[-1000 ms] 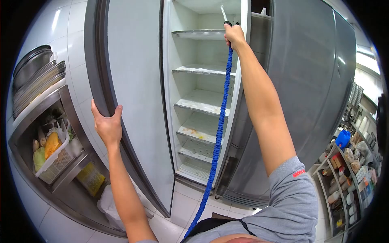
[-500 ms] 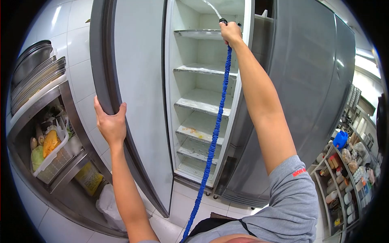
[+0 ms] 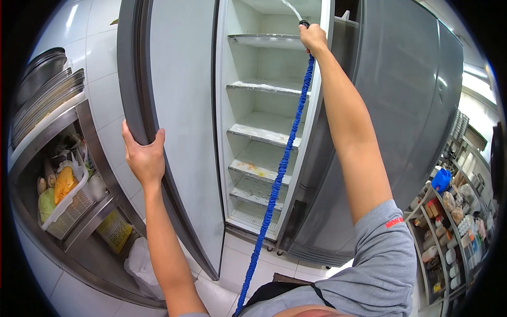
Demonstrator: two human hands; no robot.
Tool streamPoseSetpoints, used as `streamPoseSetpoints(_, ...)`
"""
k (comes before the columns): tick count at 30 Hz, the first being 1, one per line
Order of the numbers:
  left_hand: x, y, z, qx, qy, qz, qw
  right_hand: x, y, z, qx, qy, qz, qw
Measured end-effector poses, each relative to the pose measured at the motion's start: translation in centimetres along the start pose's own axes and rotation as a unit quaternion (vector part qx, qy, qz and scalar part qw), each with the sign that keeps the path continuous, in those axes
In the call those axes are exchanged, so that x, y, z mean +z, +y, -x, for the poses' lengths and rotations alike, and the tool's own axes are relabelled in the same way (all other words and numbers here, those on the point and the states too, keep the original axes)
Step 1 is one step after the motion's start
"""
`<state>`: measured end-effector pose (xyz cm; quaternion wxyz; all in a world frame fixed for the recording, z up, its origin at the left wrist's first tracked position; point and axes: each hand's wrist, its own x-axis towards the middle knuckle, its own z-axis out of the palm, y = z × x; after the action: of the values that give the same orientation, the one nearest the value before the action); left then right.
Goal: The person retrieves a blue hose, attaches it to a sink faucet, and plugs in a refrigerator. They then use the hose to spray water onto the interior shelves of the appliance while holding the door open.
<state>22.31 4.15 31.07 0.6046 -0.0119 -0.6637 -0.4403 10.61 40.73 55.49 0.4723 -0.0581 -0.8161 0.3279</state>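
My right hand (image 3: 313,39) is closed around the end of a blue ribbed hose (image 3: 285,153), high up at the opening of a tall fridge. Water (image 3: 291,8) sprays from its black nozzle (image 3: 304,24) up and to the left. Below it, the white shelves (image 3: 266,127) look wet, and one carries orange-yellow stains. My left hand (image 3: 145,158) grips the edge of the open fridge door (image 3: 185,116), thumb on one side and fingers on the other.
At the left, a metal rack (image 3: 87,124) holds stacked pans (image 3: 45,95) and a white basket (image 3: 66,214) of vegetables. Grey steel doors (image 3: 393,116) stand to the right, beside shelves with jars and a blue container (image 3: 441,180).
My right hand and the nozzle have moved slightly right, and the hose's upper part has shifted with them. My left hand stays on the door edge.
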Motion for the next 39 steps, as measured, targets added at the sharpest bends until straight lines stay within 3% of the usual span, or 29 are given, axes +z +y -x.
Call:
streamPoseSetpoints(22, -0.2, -0.3, -0.1, 0.004, -0.004, -0.035, 0.999, -3.9, -0.5, 1.3, 0.006, 0.076, 0.028, 0.997)
streamPoseSetpoints(39, 0.0, -0.3, 0.1, -0.006, -0.009, -0.043, 0.999, -1.2, -4.9, 3.2, -0.054, -0.021, 0.092, 0.994)
